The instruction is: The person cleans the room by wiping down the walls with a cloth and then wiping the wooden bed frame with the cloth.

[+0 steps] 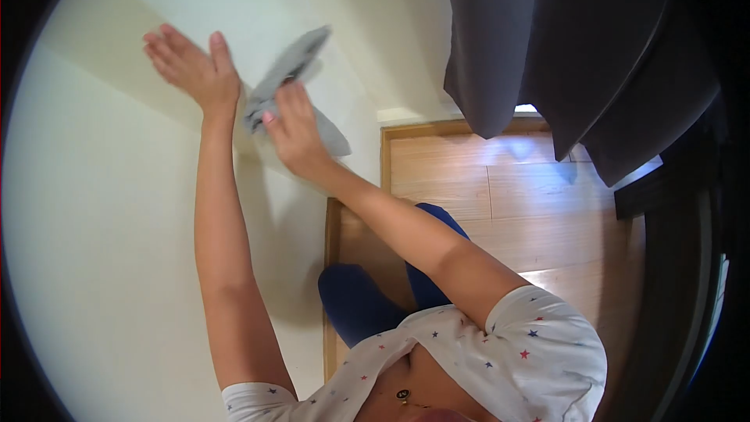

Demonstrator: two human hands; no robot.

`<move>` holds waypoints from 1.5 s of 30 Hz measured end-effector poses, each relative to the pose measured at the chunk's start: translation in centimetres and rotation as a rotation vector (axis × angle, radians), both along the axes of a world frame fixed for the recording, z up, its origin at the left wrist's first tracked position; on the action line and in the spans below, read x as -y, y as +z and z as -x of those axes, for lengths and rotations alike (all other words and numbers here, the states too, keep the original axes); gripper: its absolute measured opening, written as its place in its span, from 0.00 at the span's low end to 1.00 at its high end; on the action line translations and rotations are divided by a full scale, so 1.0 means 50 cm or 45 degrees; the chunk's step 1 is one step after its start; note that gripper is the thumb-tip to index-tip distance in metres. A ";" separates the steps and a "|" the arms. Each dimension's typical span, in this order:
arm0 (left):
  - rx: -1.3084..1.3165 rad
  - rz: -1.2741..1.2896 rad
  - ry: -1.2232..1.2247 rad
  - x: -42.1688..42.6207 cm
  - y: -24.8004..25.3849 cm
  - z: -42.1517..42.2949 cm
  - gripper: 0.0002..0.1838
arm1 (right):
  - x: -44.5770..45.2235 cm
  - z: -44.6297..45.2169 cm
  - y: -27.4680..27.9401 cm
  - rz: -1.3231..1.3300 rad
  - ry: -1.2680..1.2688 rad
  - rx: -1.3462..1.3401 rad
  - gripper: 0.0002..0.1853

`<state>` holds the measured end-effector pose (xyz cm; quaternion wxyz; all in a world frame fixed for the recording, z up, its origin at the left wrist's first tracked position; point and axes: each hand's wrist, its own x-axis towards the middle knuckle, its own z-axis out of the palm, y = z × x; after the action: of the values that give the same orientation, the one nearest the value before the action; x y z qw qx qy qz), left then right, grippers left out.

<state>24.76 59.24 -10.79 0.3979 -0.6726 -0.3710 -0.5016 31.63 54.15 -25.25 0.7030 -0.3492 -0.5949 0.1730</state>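
My left hand (191,70) lies against the pale wall (101,211) at the upper left, thumb apart from the fingers, with nothing in it. To its right, my right hand (297,129) grips a grey cloth (269,94) near its middle. One end of the cloth sticks out up and to the right, and another hangs below the fingers. The cloth is somewhat blurred and is close to the wall; whether all of it touches the wall I cannot tell.
Dark grey curtains (508,39) hang at the upper right. Below them is a light wooden floor (453,180) with a wooden skirting edge (386,160). Dark furniture (672,266) stands at the right. My knees in blue (355,297) are near the wall's base.
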 end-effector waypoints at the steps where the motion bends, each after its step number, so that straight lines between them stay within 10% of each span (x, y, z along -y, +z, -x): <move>1: -0.020 -0.071 0.006 -0.017 -0.002 -0.002 0.37 | -0.015 -0.006 -0.015 0.024 -0.012 0.008 0.24; 5: -0.068 -0.113 -0.061 -0.026 -0.015 0.019 0.36 | -0.098 0.020 -0.201 0.167 0.245 -0.466 0.19; 7: -0.047 -0.097 -0.107 -0.019 -0.002 0.017 0.36 | -0.125 -0.028 -0.313 0.556 0.120 0.664 0.15; 9: -0.034 -0.098 -0.137 -0.020 0.000 0.021 0.36 | -0.120 -0.038 -0.332 0.998 0.402 -0.252 0.12; 12: -0.027 -0.111 -0.141 -0.020 -0.003 0.021 0.36 | -0.106 -0.030 -0.278 0.486 0.355 -0.056 0.12; 16: 0.000 -0.098 -0.145 -0.020 -0.006 0.017 0.36 | -0.075 -0.035 -0.156 0.744 0.738 -0.405 0.12; 19: -0.024 -0.118 -0.182 -0.025 -0.001 0.021 0.36 | -0.136 -0.018 -0.258 0.287 0.367 -0.057 0.12; 22: -0.014 -0.135 -0.176 -0.019 -0.002 0.019 0.36 | -0.182 0.009 -0.335 0.637 0.362 -0.467 0.12; 26: -0.023 -0.153 -0.150 -0.013 0.003 0.014 0.36 | -0.114 -0.070 -0.157 1.083 0.865 -0.366 0.17; 29: -0.043 -0.159 -0.139 -0.015 0.004 0.019 0.36 | -0.115 -0.037 -0.134 0.663 0.760 -0.572 0.20; 33: -0.007 -0.129 -0.174 -0.025 -0.001 0.027 0.37 | -0.208 0.011 -0.281 1.032 0.422 -0.639 0.20; 45: 0.024 -0.130 -0.171 -0.023 -0.006 0.028 0.37 | -0.160 -0.030 -0.153 0.968 0.598 -0.579 0.17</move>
<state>23.36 60.39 -11.09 0.3936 -0.6701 -0.3028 -0.5517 33.11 62.16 -32.91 0.5798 -0.3910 -0.3840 0.6028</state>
